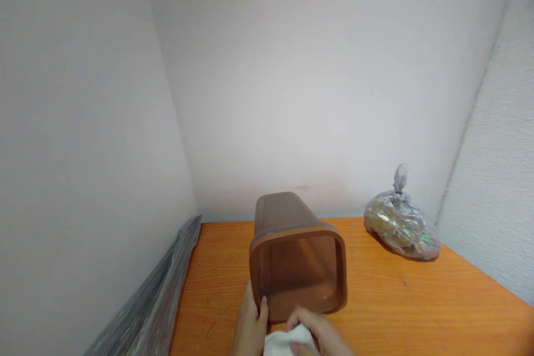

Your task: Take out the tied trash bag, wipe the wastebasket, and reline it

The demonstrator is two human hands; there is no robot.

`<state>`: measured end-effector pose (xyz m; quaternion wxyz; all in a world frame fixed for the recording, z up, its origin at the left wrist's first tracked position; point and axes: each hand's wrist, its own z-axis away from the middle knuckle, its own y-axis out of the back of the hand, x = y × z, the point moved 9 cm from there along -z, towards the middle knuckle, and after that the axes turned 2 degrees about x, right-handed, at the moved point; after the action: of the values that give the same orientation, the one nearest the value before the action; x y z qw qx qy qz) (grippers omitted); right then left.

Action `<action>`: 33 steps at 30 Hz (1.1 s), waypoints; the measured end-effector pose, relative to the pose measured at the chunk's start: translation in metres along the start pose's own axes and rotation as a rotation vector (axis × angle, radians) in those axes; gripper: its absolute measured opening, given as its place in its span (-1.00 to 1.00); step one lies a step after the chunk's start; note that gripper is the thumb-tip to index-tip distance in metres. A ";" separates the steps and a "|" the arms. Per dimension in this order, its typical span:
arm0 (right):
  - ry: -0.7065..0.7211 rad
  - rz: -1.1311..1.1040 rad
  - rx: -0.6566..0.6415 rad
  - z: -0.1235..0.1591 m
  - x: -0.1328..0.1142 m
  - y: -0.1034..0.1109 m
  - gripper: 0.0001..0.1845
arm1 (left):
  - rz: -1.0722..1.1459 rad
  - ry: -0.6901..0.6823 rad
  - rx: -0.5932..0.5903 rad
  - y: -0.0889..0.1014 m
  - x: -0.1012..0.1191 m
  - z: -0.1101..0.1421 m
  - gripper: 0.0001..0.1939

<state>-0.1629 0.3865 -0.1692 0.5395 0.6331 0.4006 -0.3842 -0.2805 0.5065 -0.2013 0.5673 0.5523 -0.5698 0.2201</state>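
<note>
Pale walls closed in the scene, a smooth far wall [271, 78] meeting a rougher right wall [496, 156] behind an orange wood-grained table [384, 306]. Folded grey plastic sheeting [156, 295] ran along the table's left edge, and a knotted clear bag [400, 228] with mixed contents sat at the far right. Between them, toward the near middle, was a brown bin [298, 260] on its side; whether its lower wall rested fully on the table could not be told. Its mouth faced near, its narrower closed end pointed far and slightly left, and its long axis ran along that line. The left hand [251, 320] gripped the mouth's near left corner, thumb at the inner edge and the other fingers mostly hidden. The right hand [321, 329], somewhat blurred, held a bunched white cloth [287, 343] just below the mouth's near edge. The bin looked like thin moulded plastic, probably light, fairly stiff and not very fragile, though its smooth sides might slip in a loose grasp. Its thick rim [292, 235] seemed the surest hold, while the cloth looked soft and limp, best pinched in a wad.
</note>
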 end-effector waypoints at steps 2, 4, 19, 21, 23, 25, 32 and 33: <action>0.138 0.218 0.174 -0.011 -0.020 0.027 -0.65 | 0.035 -0.018 -0.018 -0.001 0.005 0.001 -0.45; 0.210 0.516 0.383 -0.020 -0.031 0.046 -0.55 | 0.040 -0.036 -0.018 -0.001 0.007 0.001 -0.45; 0.062 0.815 0.190 -0.098 0.042 -0.001 -0.52 | -0.109 -0.036 -0.028 -0.003 -0.005 -0.003 -0.37; 0.057 0.816 0.262 -0.117 0.034 0.018 -0.53 | -0.106 -0.013 -0.007 -0.003 -0.013 -0.004 -0.36; 0.059 0.821 0.309 -0.129 0.027 0.032 -0.50 | -0.104 -0.001 0.009 -0.003 -0.021 -0.005 -0.34; 0.061 0.824 0.349 -0.131 0.021 0.039 -0.50 | -0.096 -0.014 0.031 -0.003 -0.022 -0.006 -0.35; 0.007 0.913 0.390 -0.066 0.053 0.014 -0.50 | -0.104 -0.093 0.086 0.002 0.000 -0.007 -0.40; 0.026 0.953 0.367 -0.054 0.064 0.008 -0.44 | -0.115 -0.096 0.086 0.004 0.003 -0.007 -0.39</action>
<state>-0.1284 0.4452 -0.2184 0.5298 0.8345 0.0002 -0.1517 -0.2801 0.5130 -0.1957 0.5267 0.6178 -0.5539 0.1847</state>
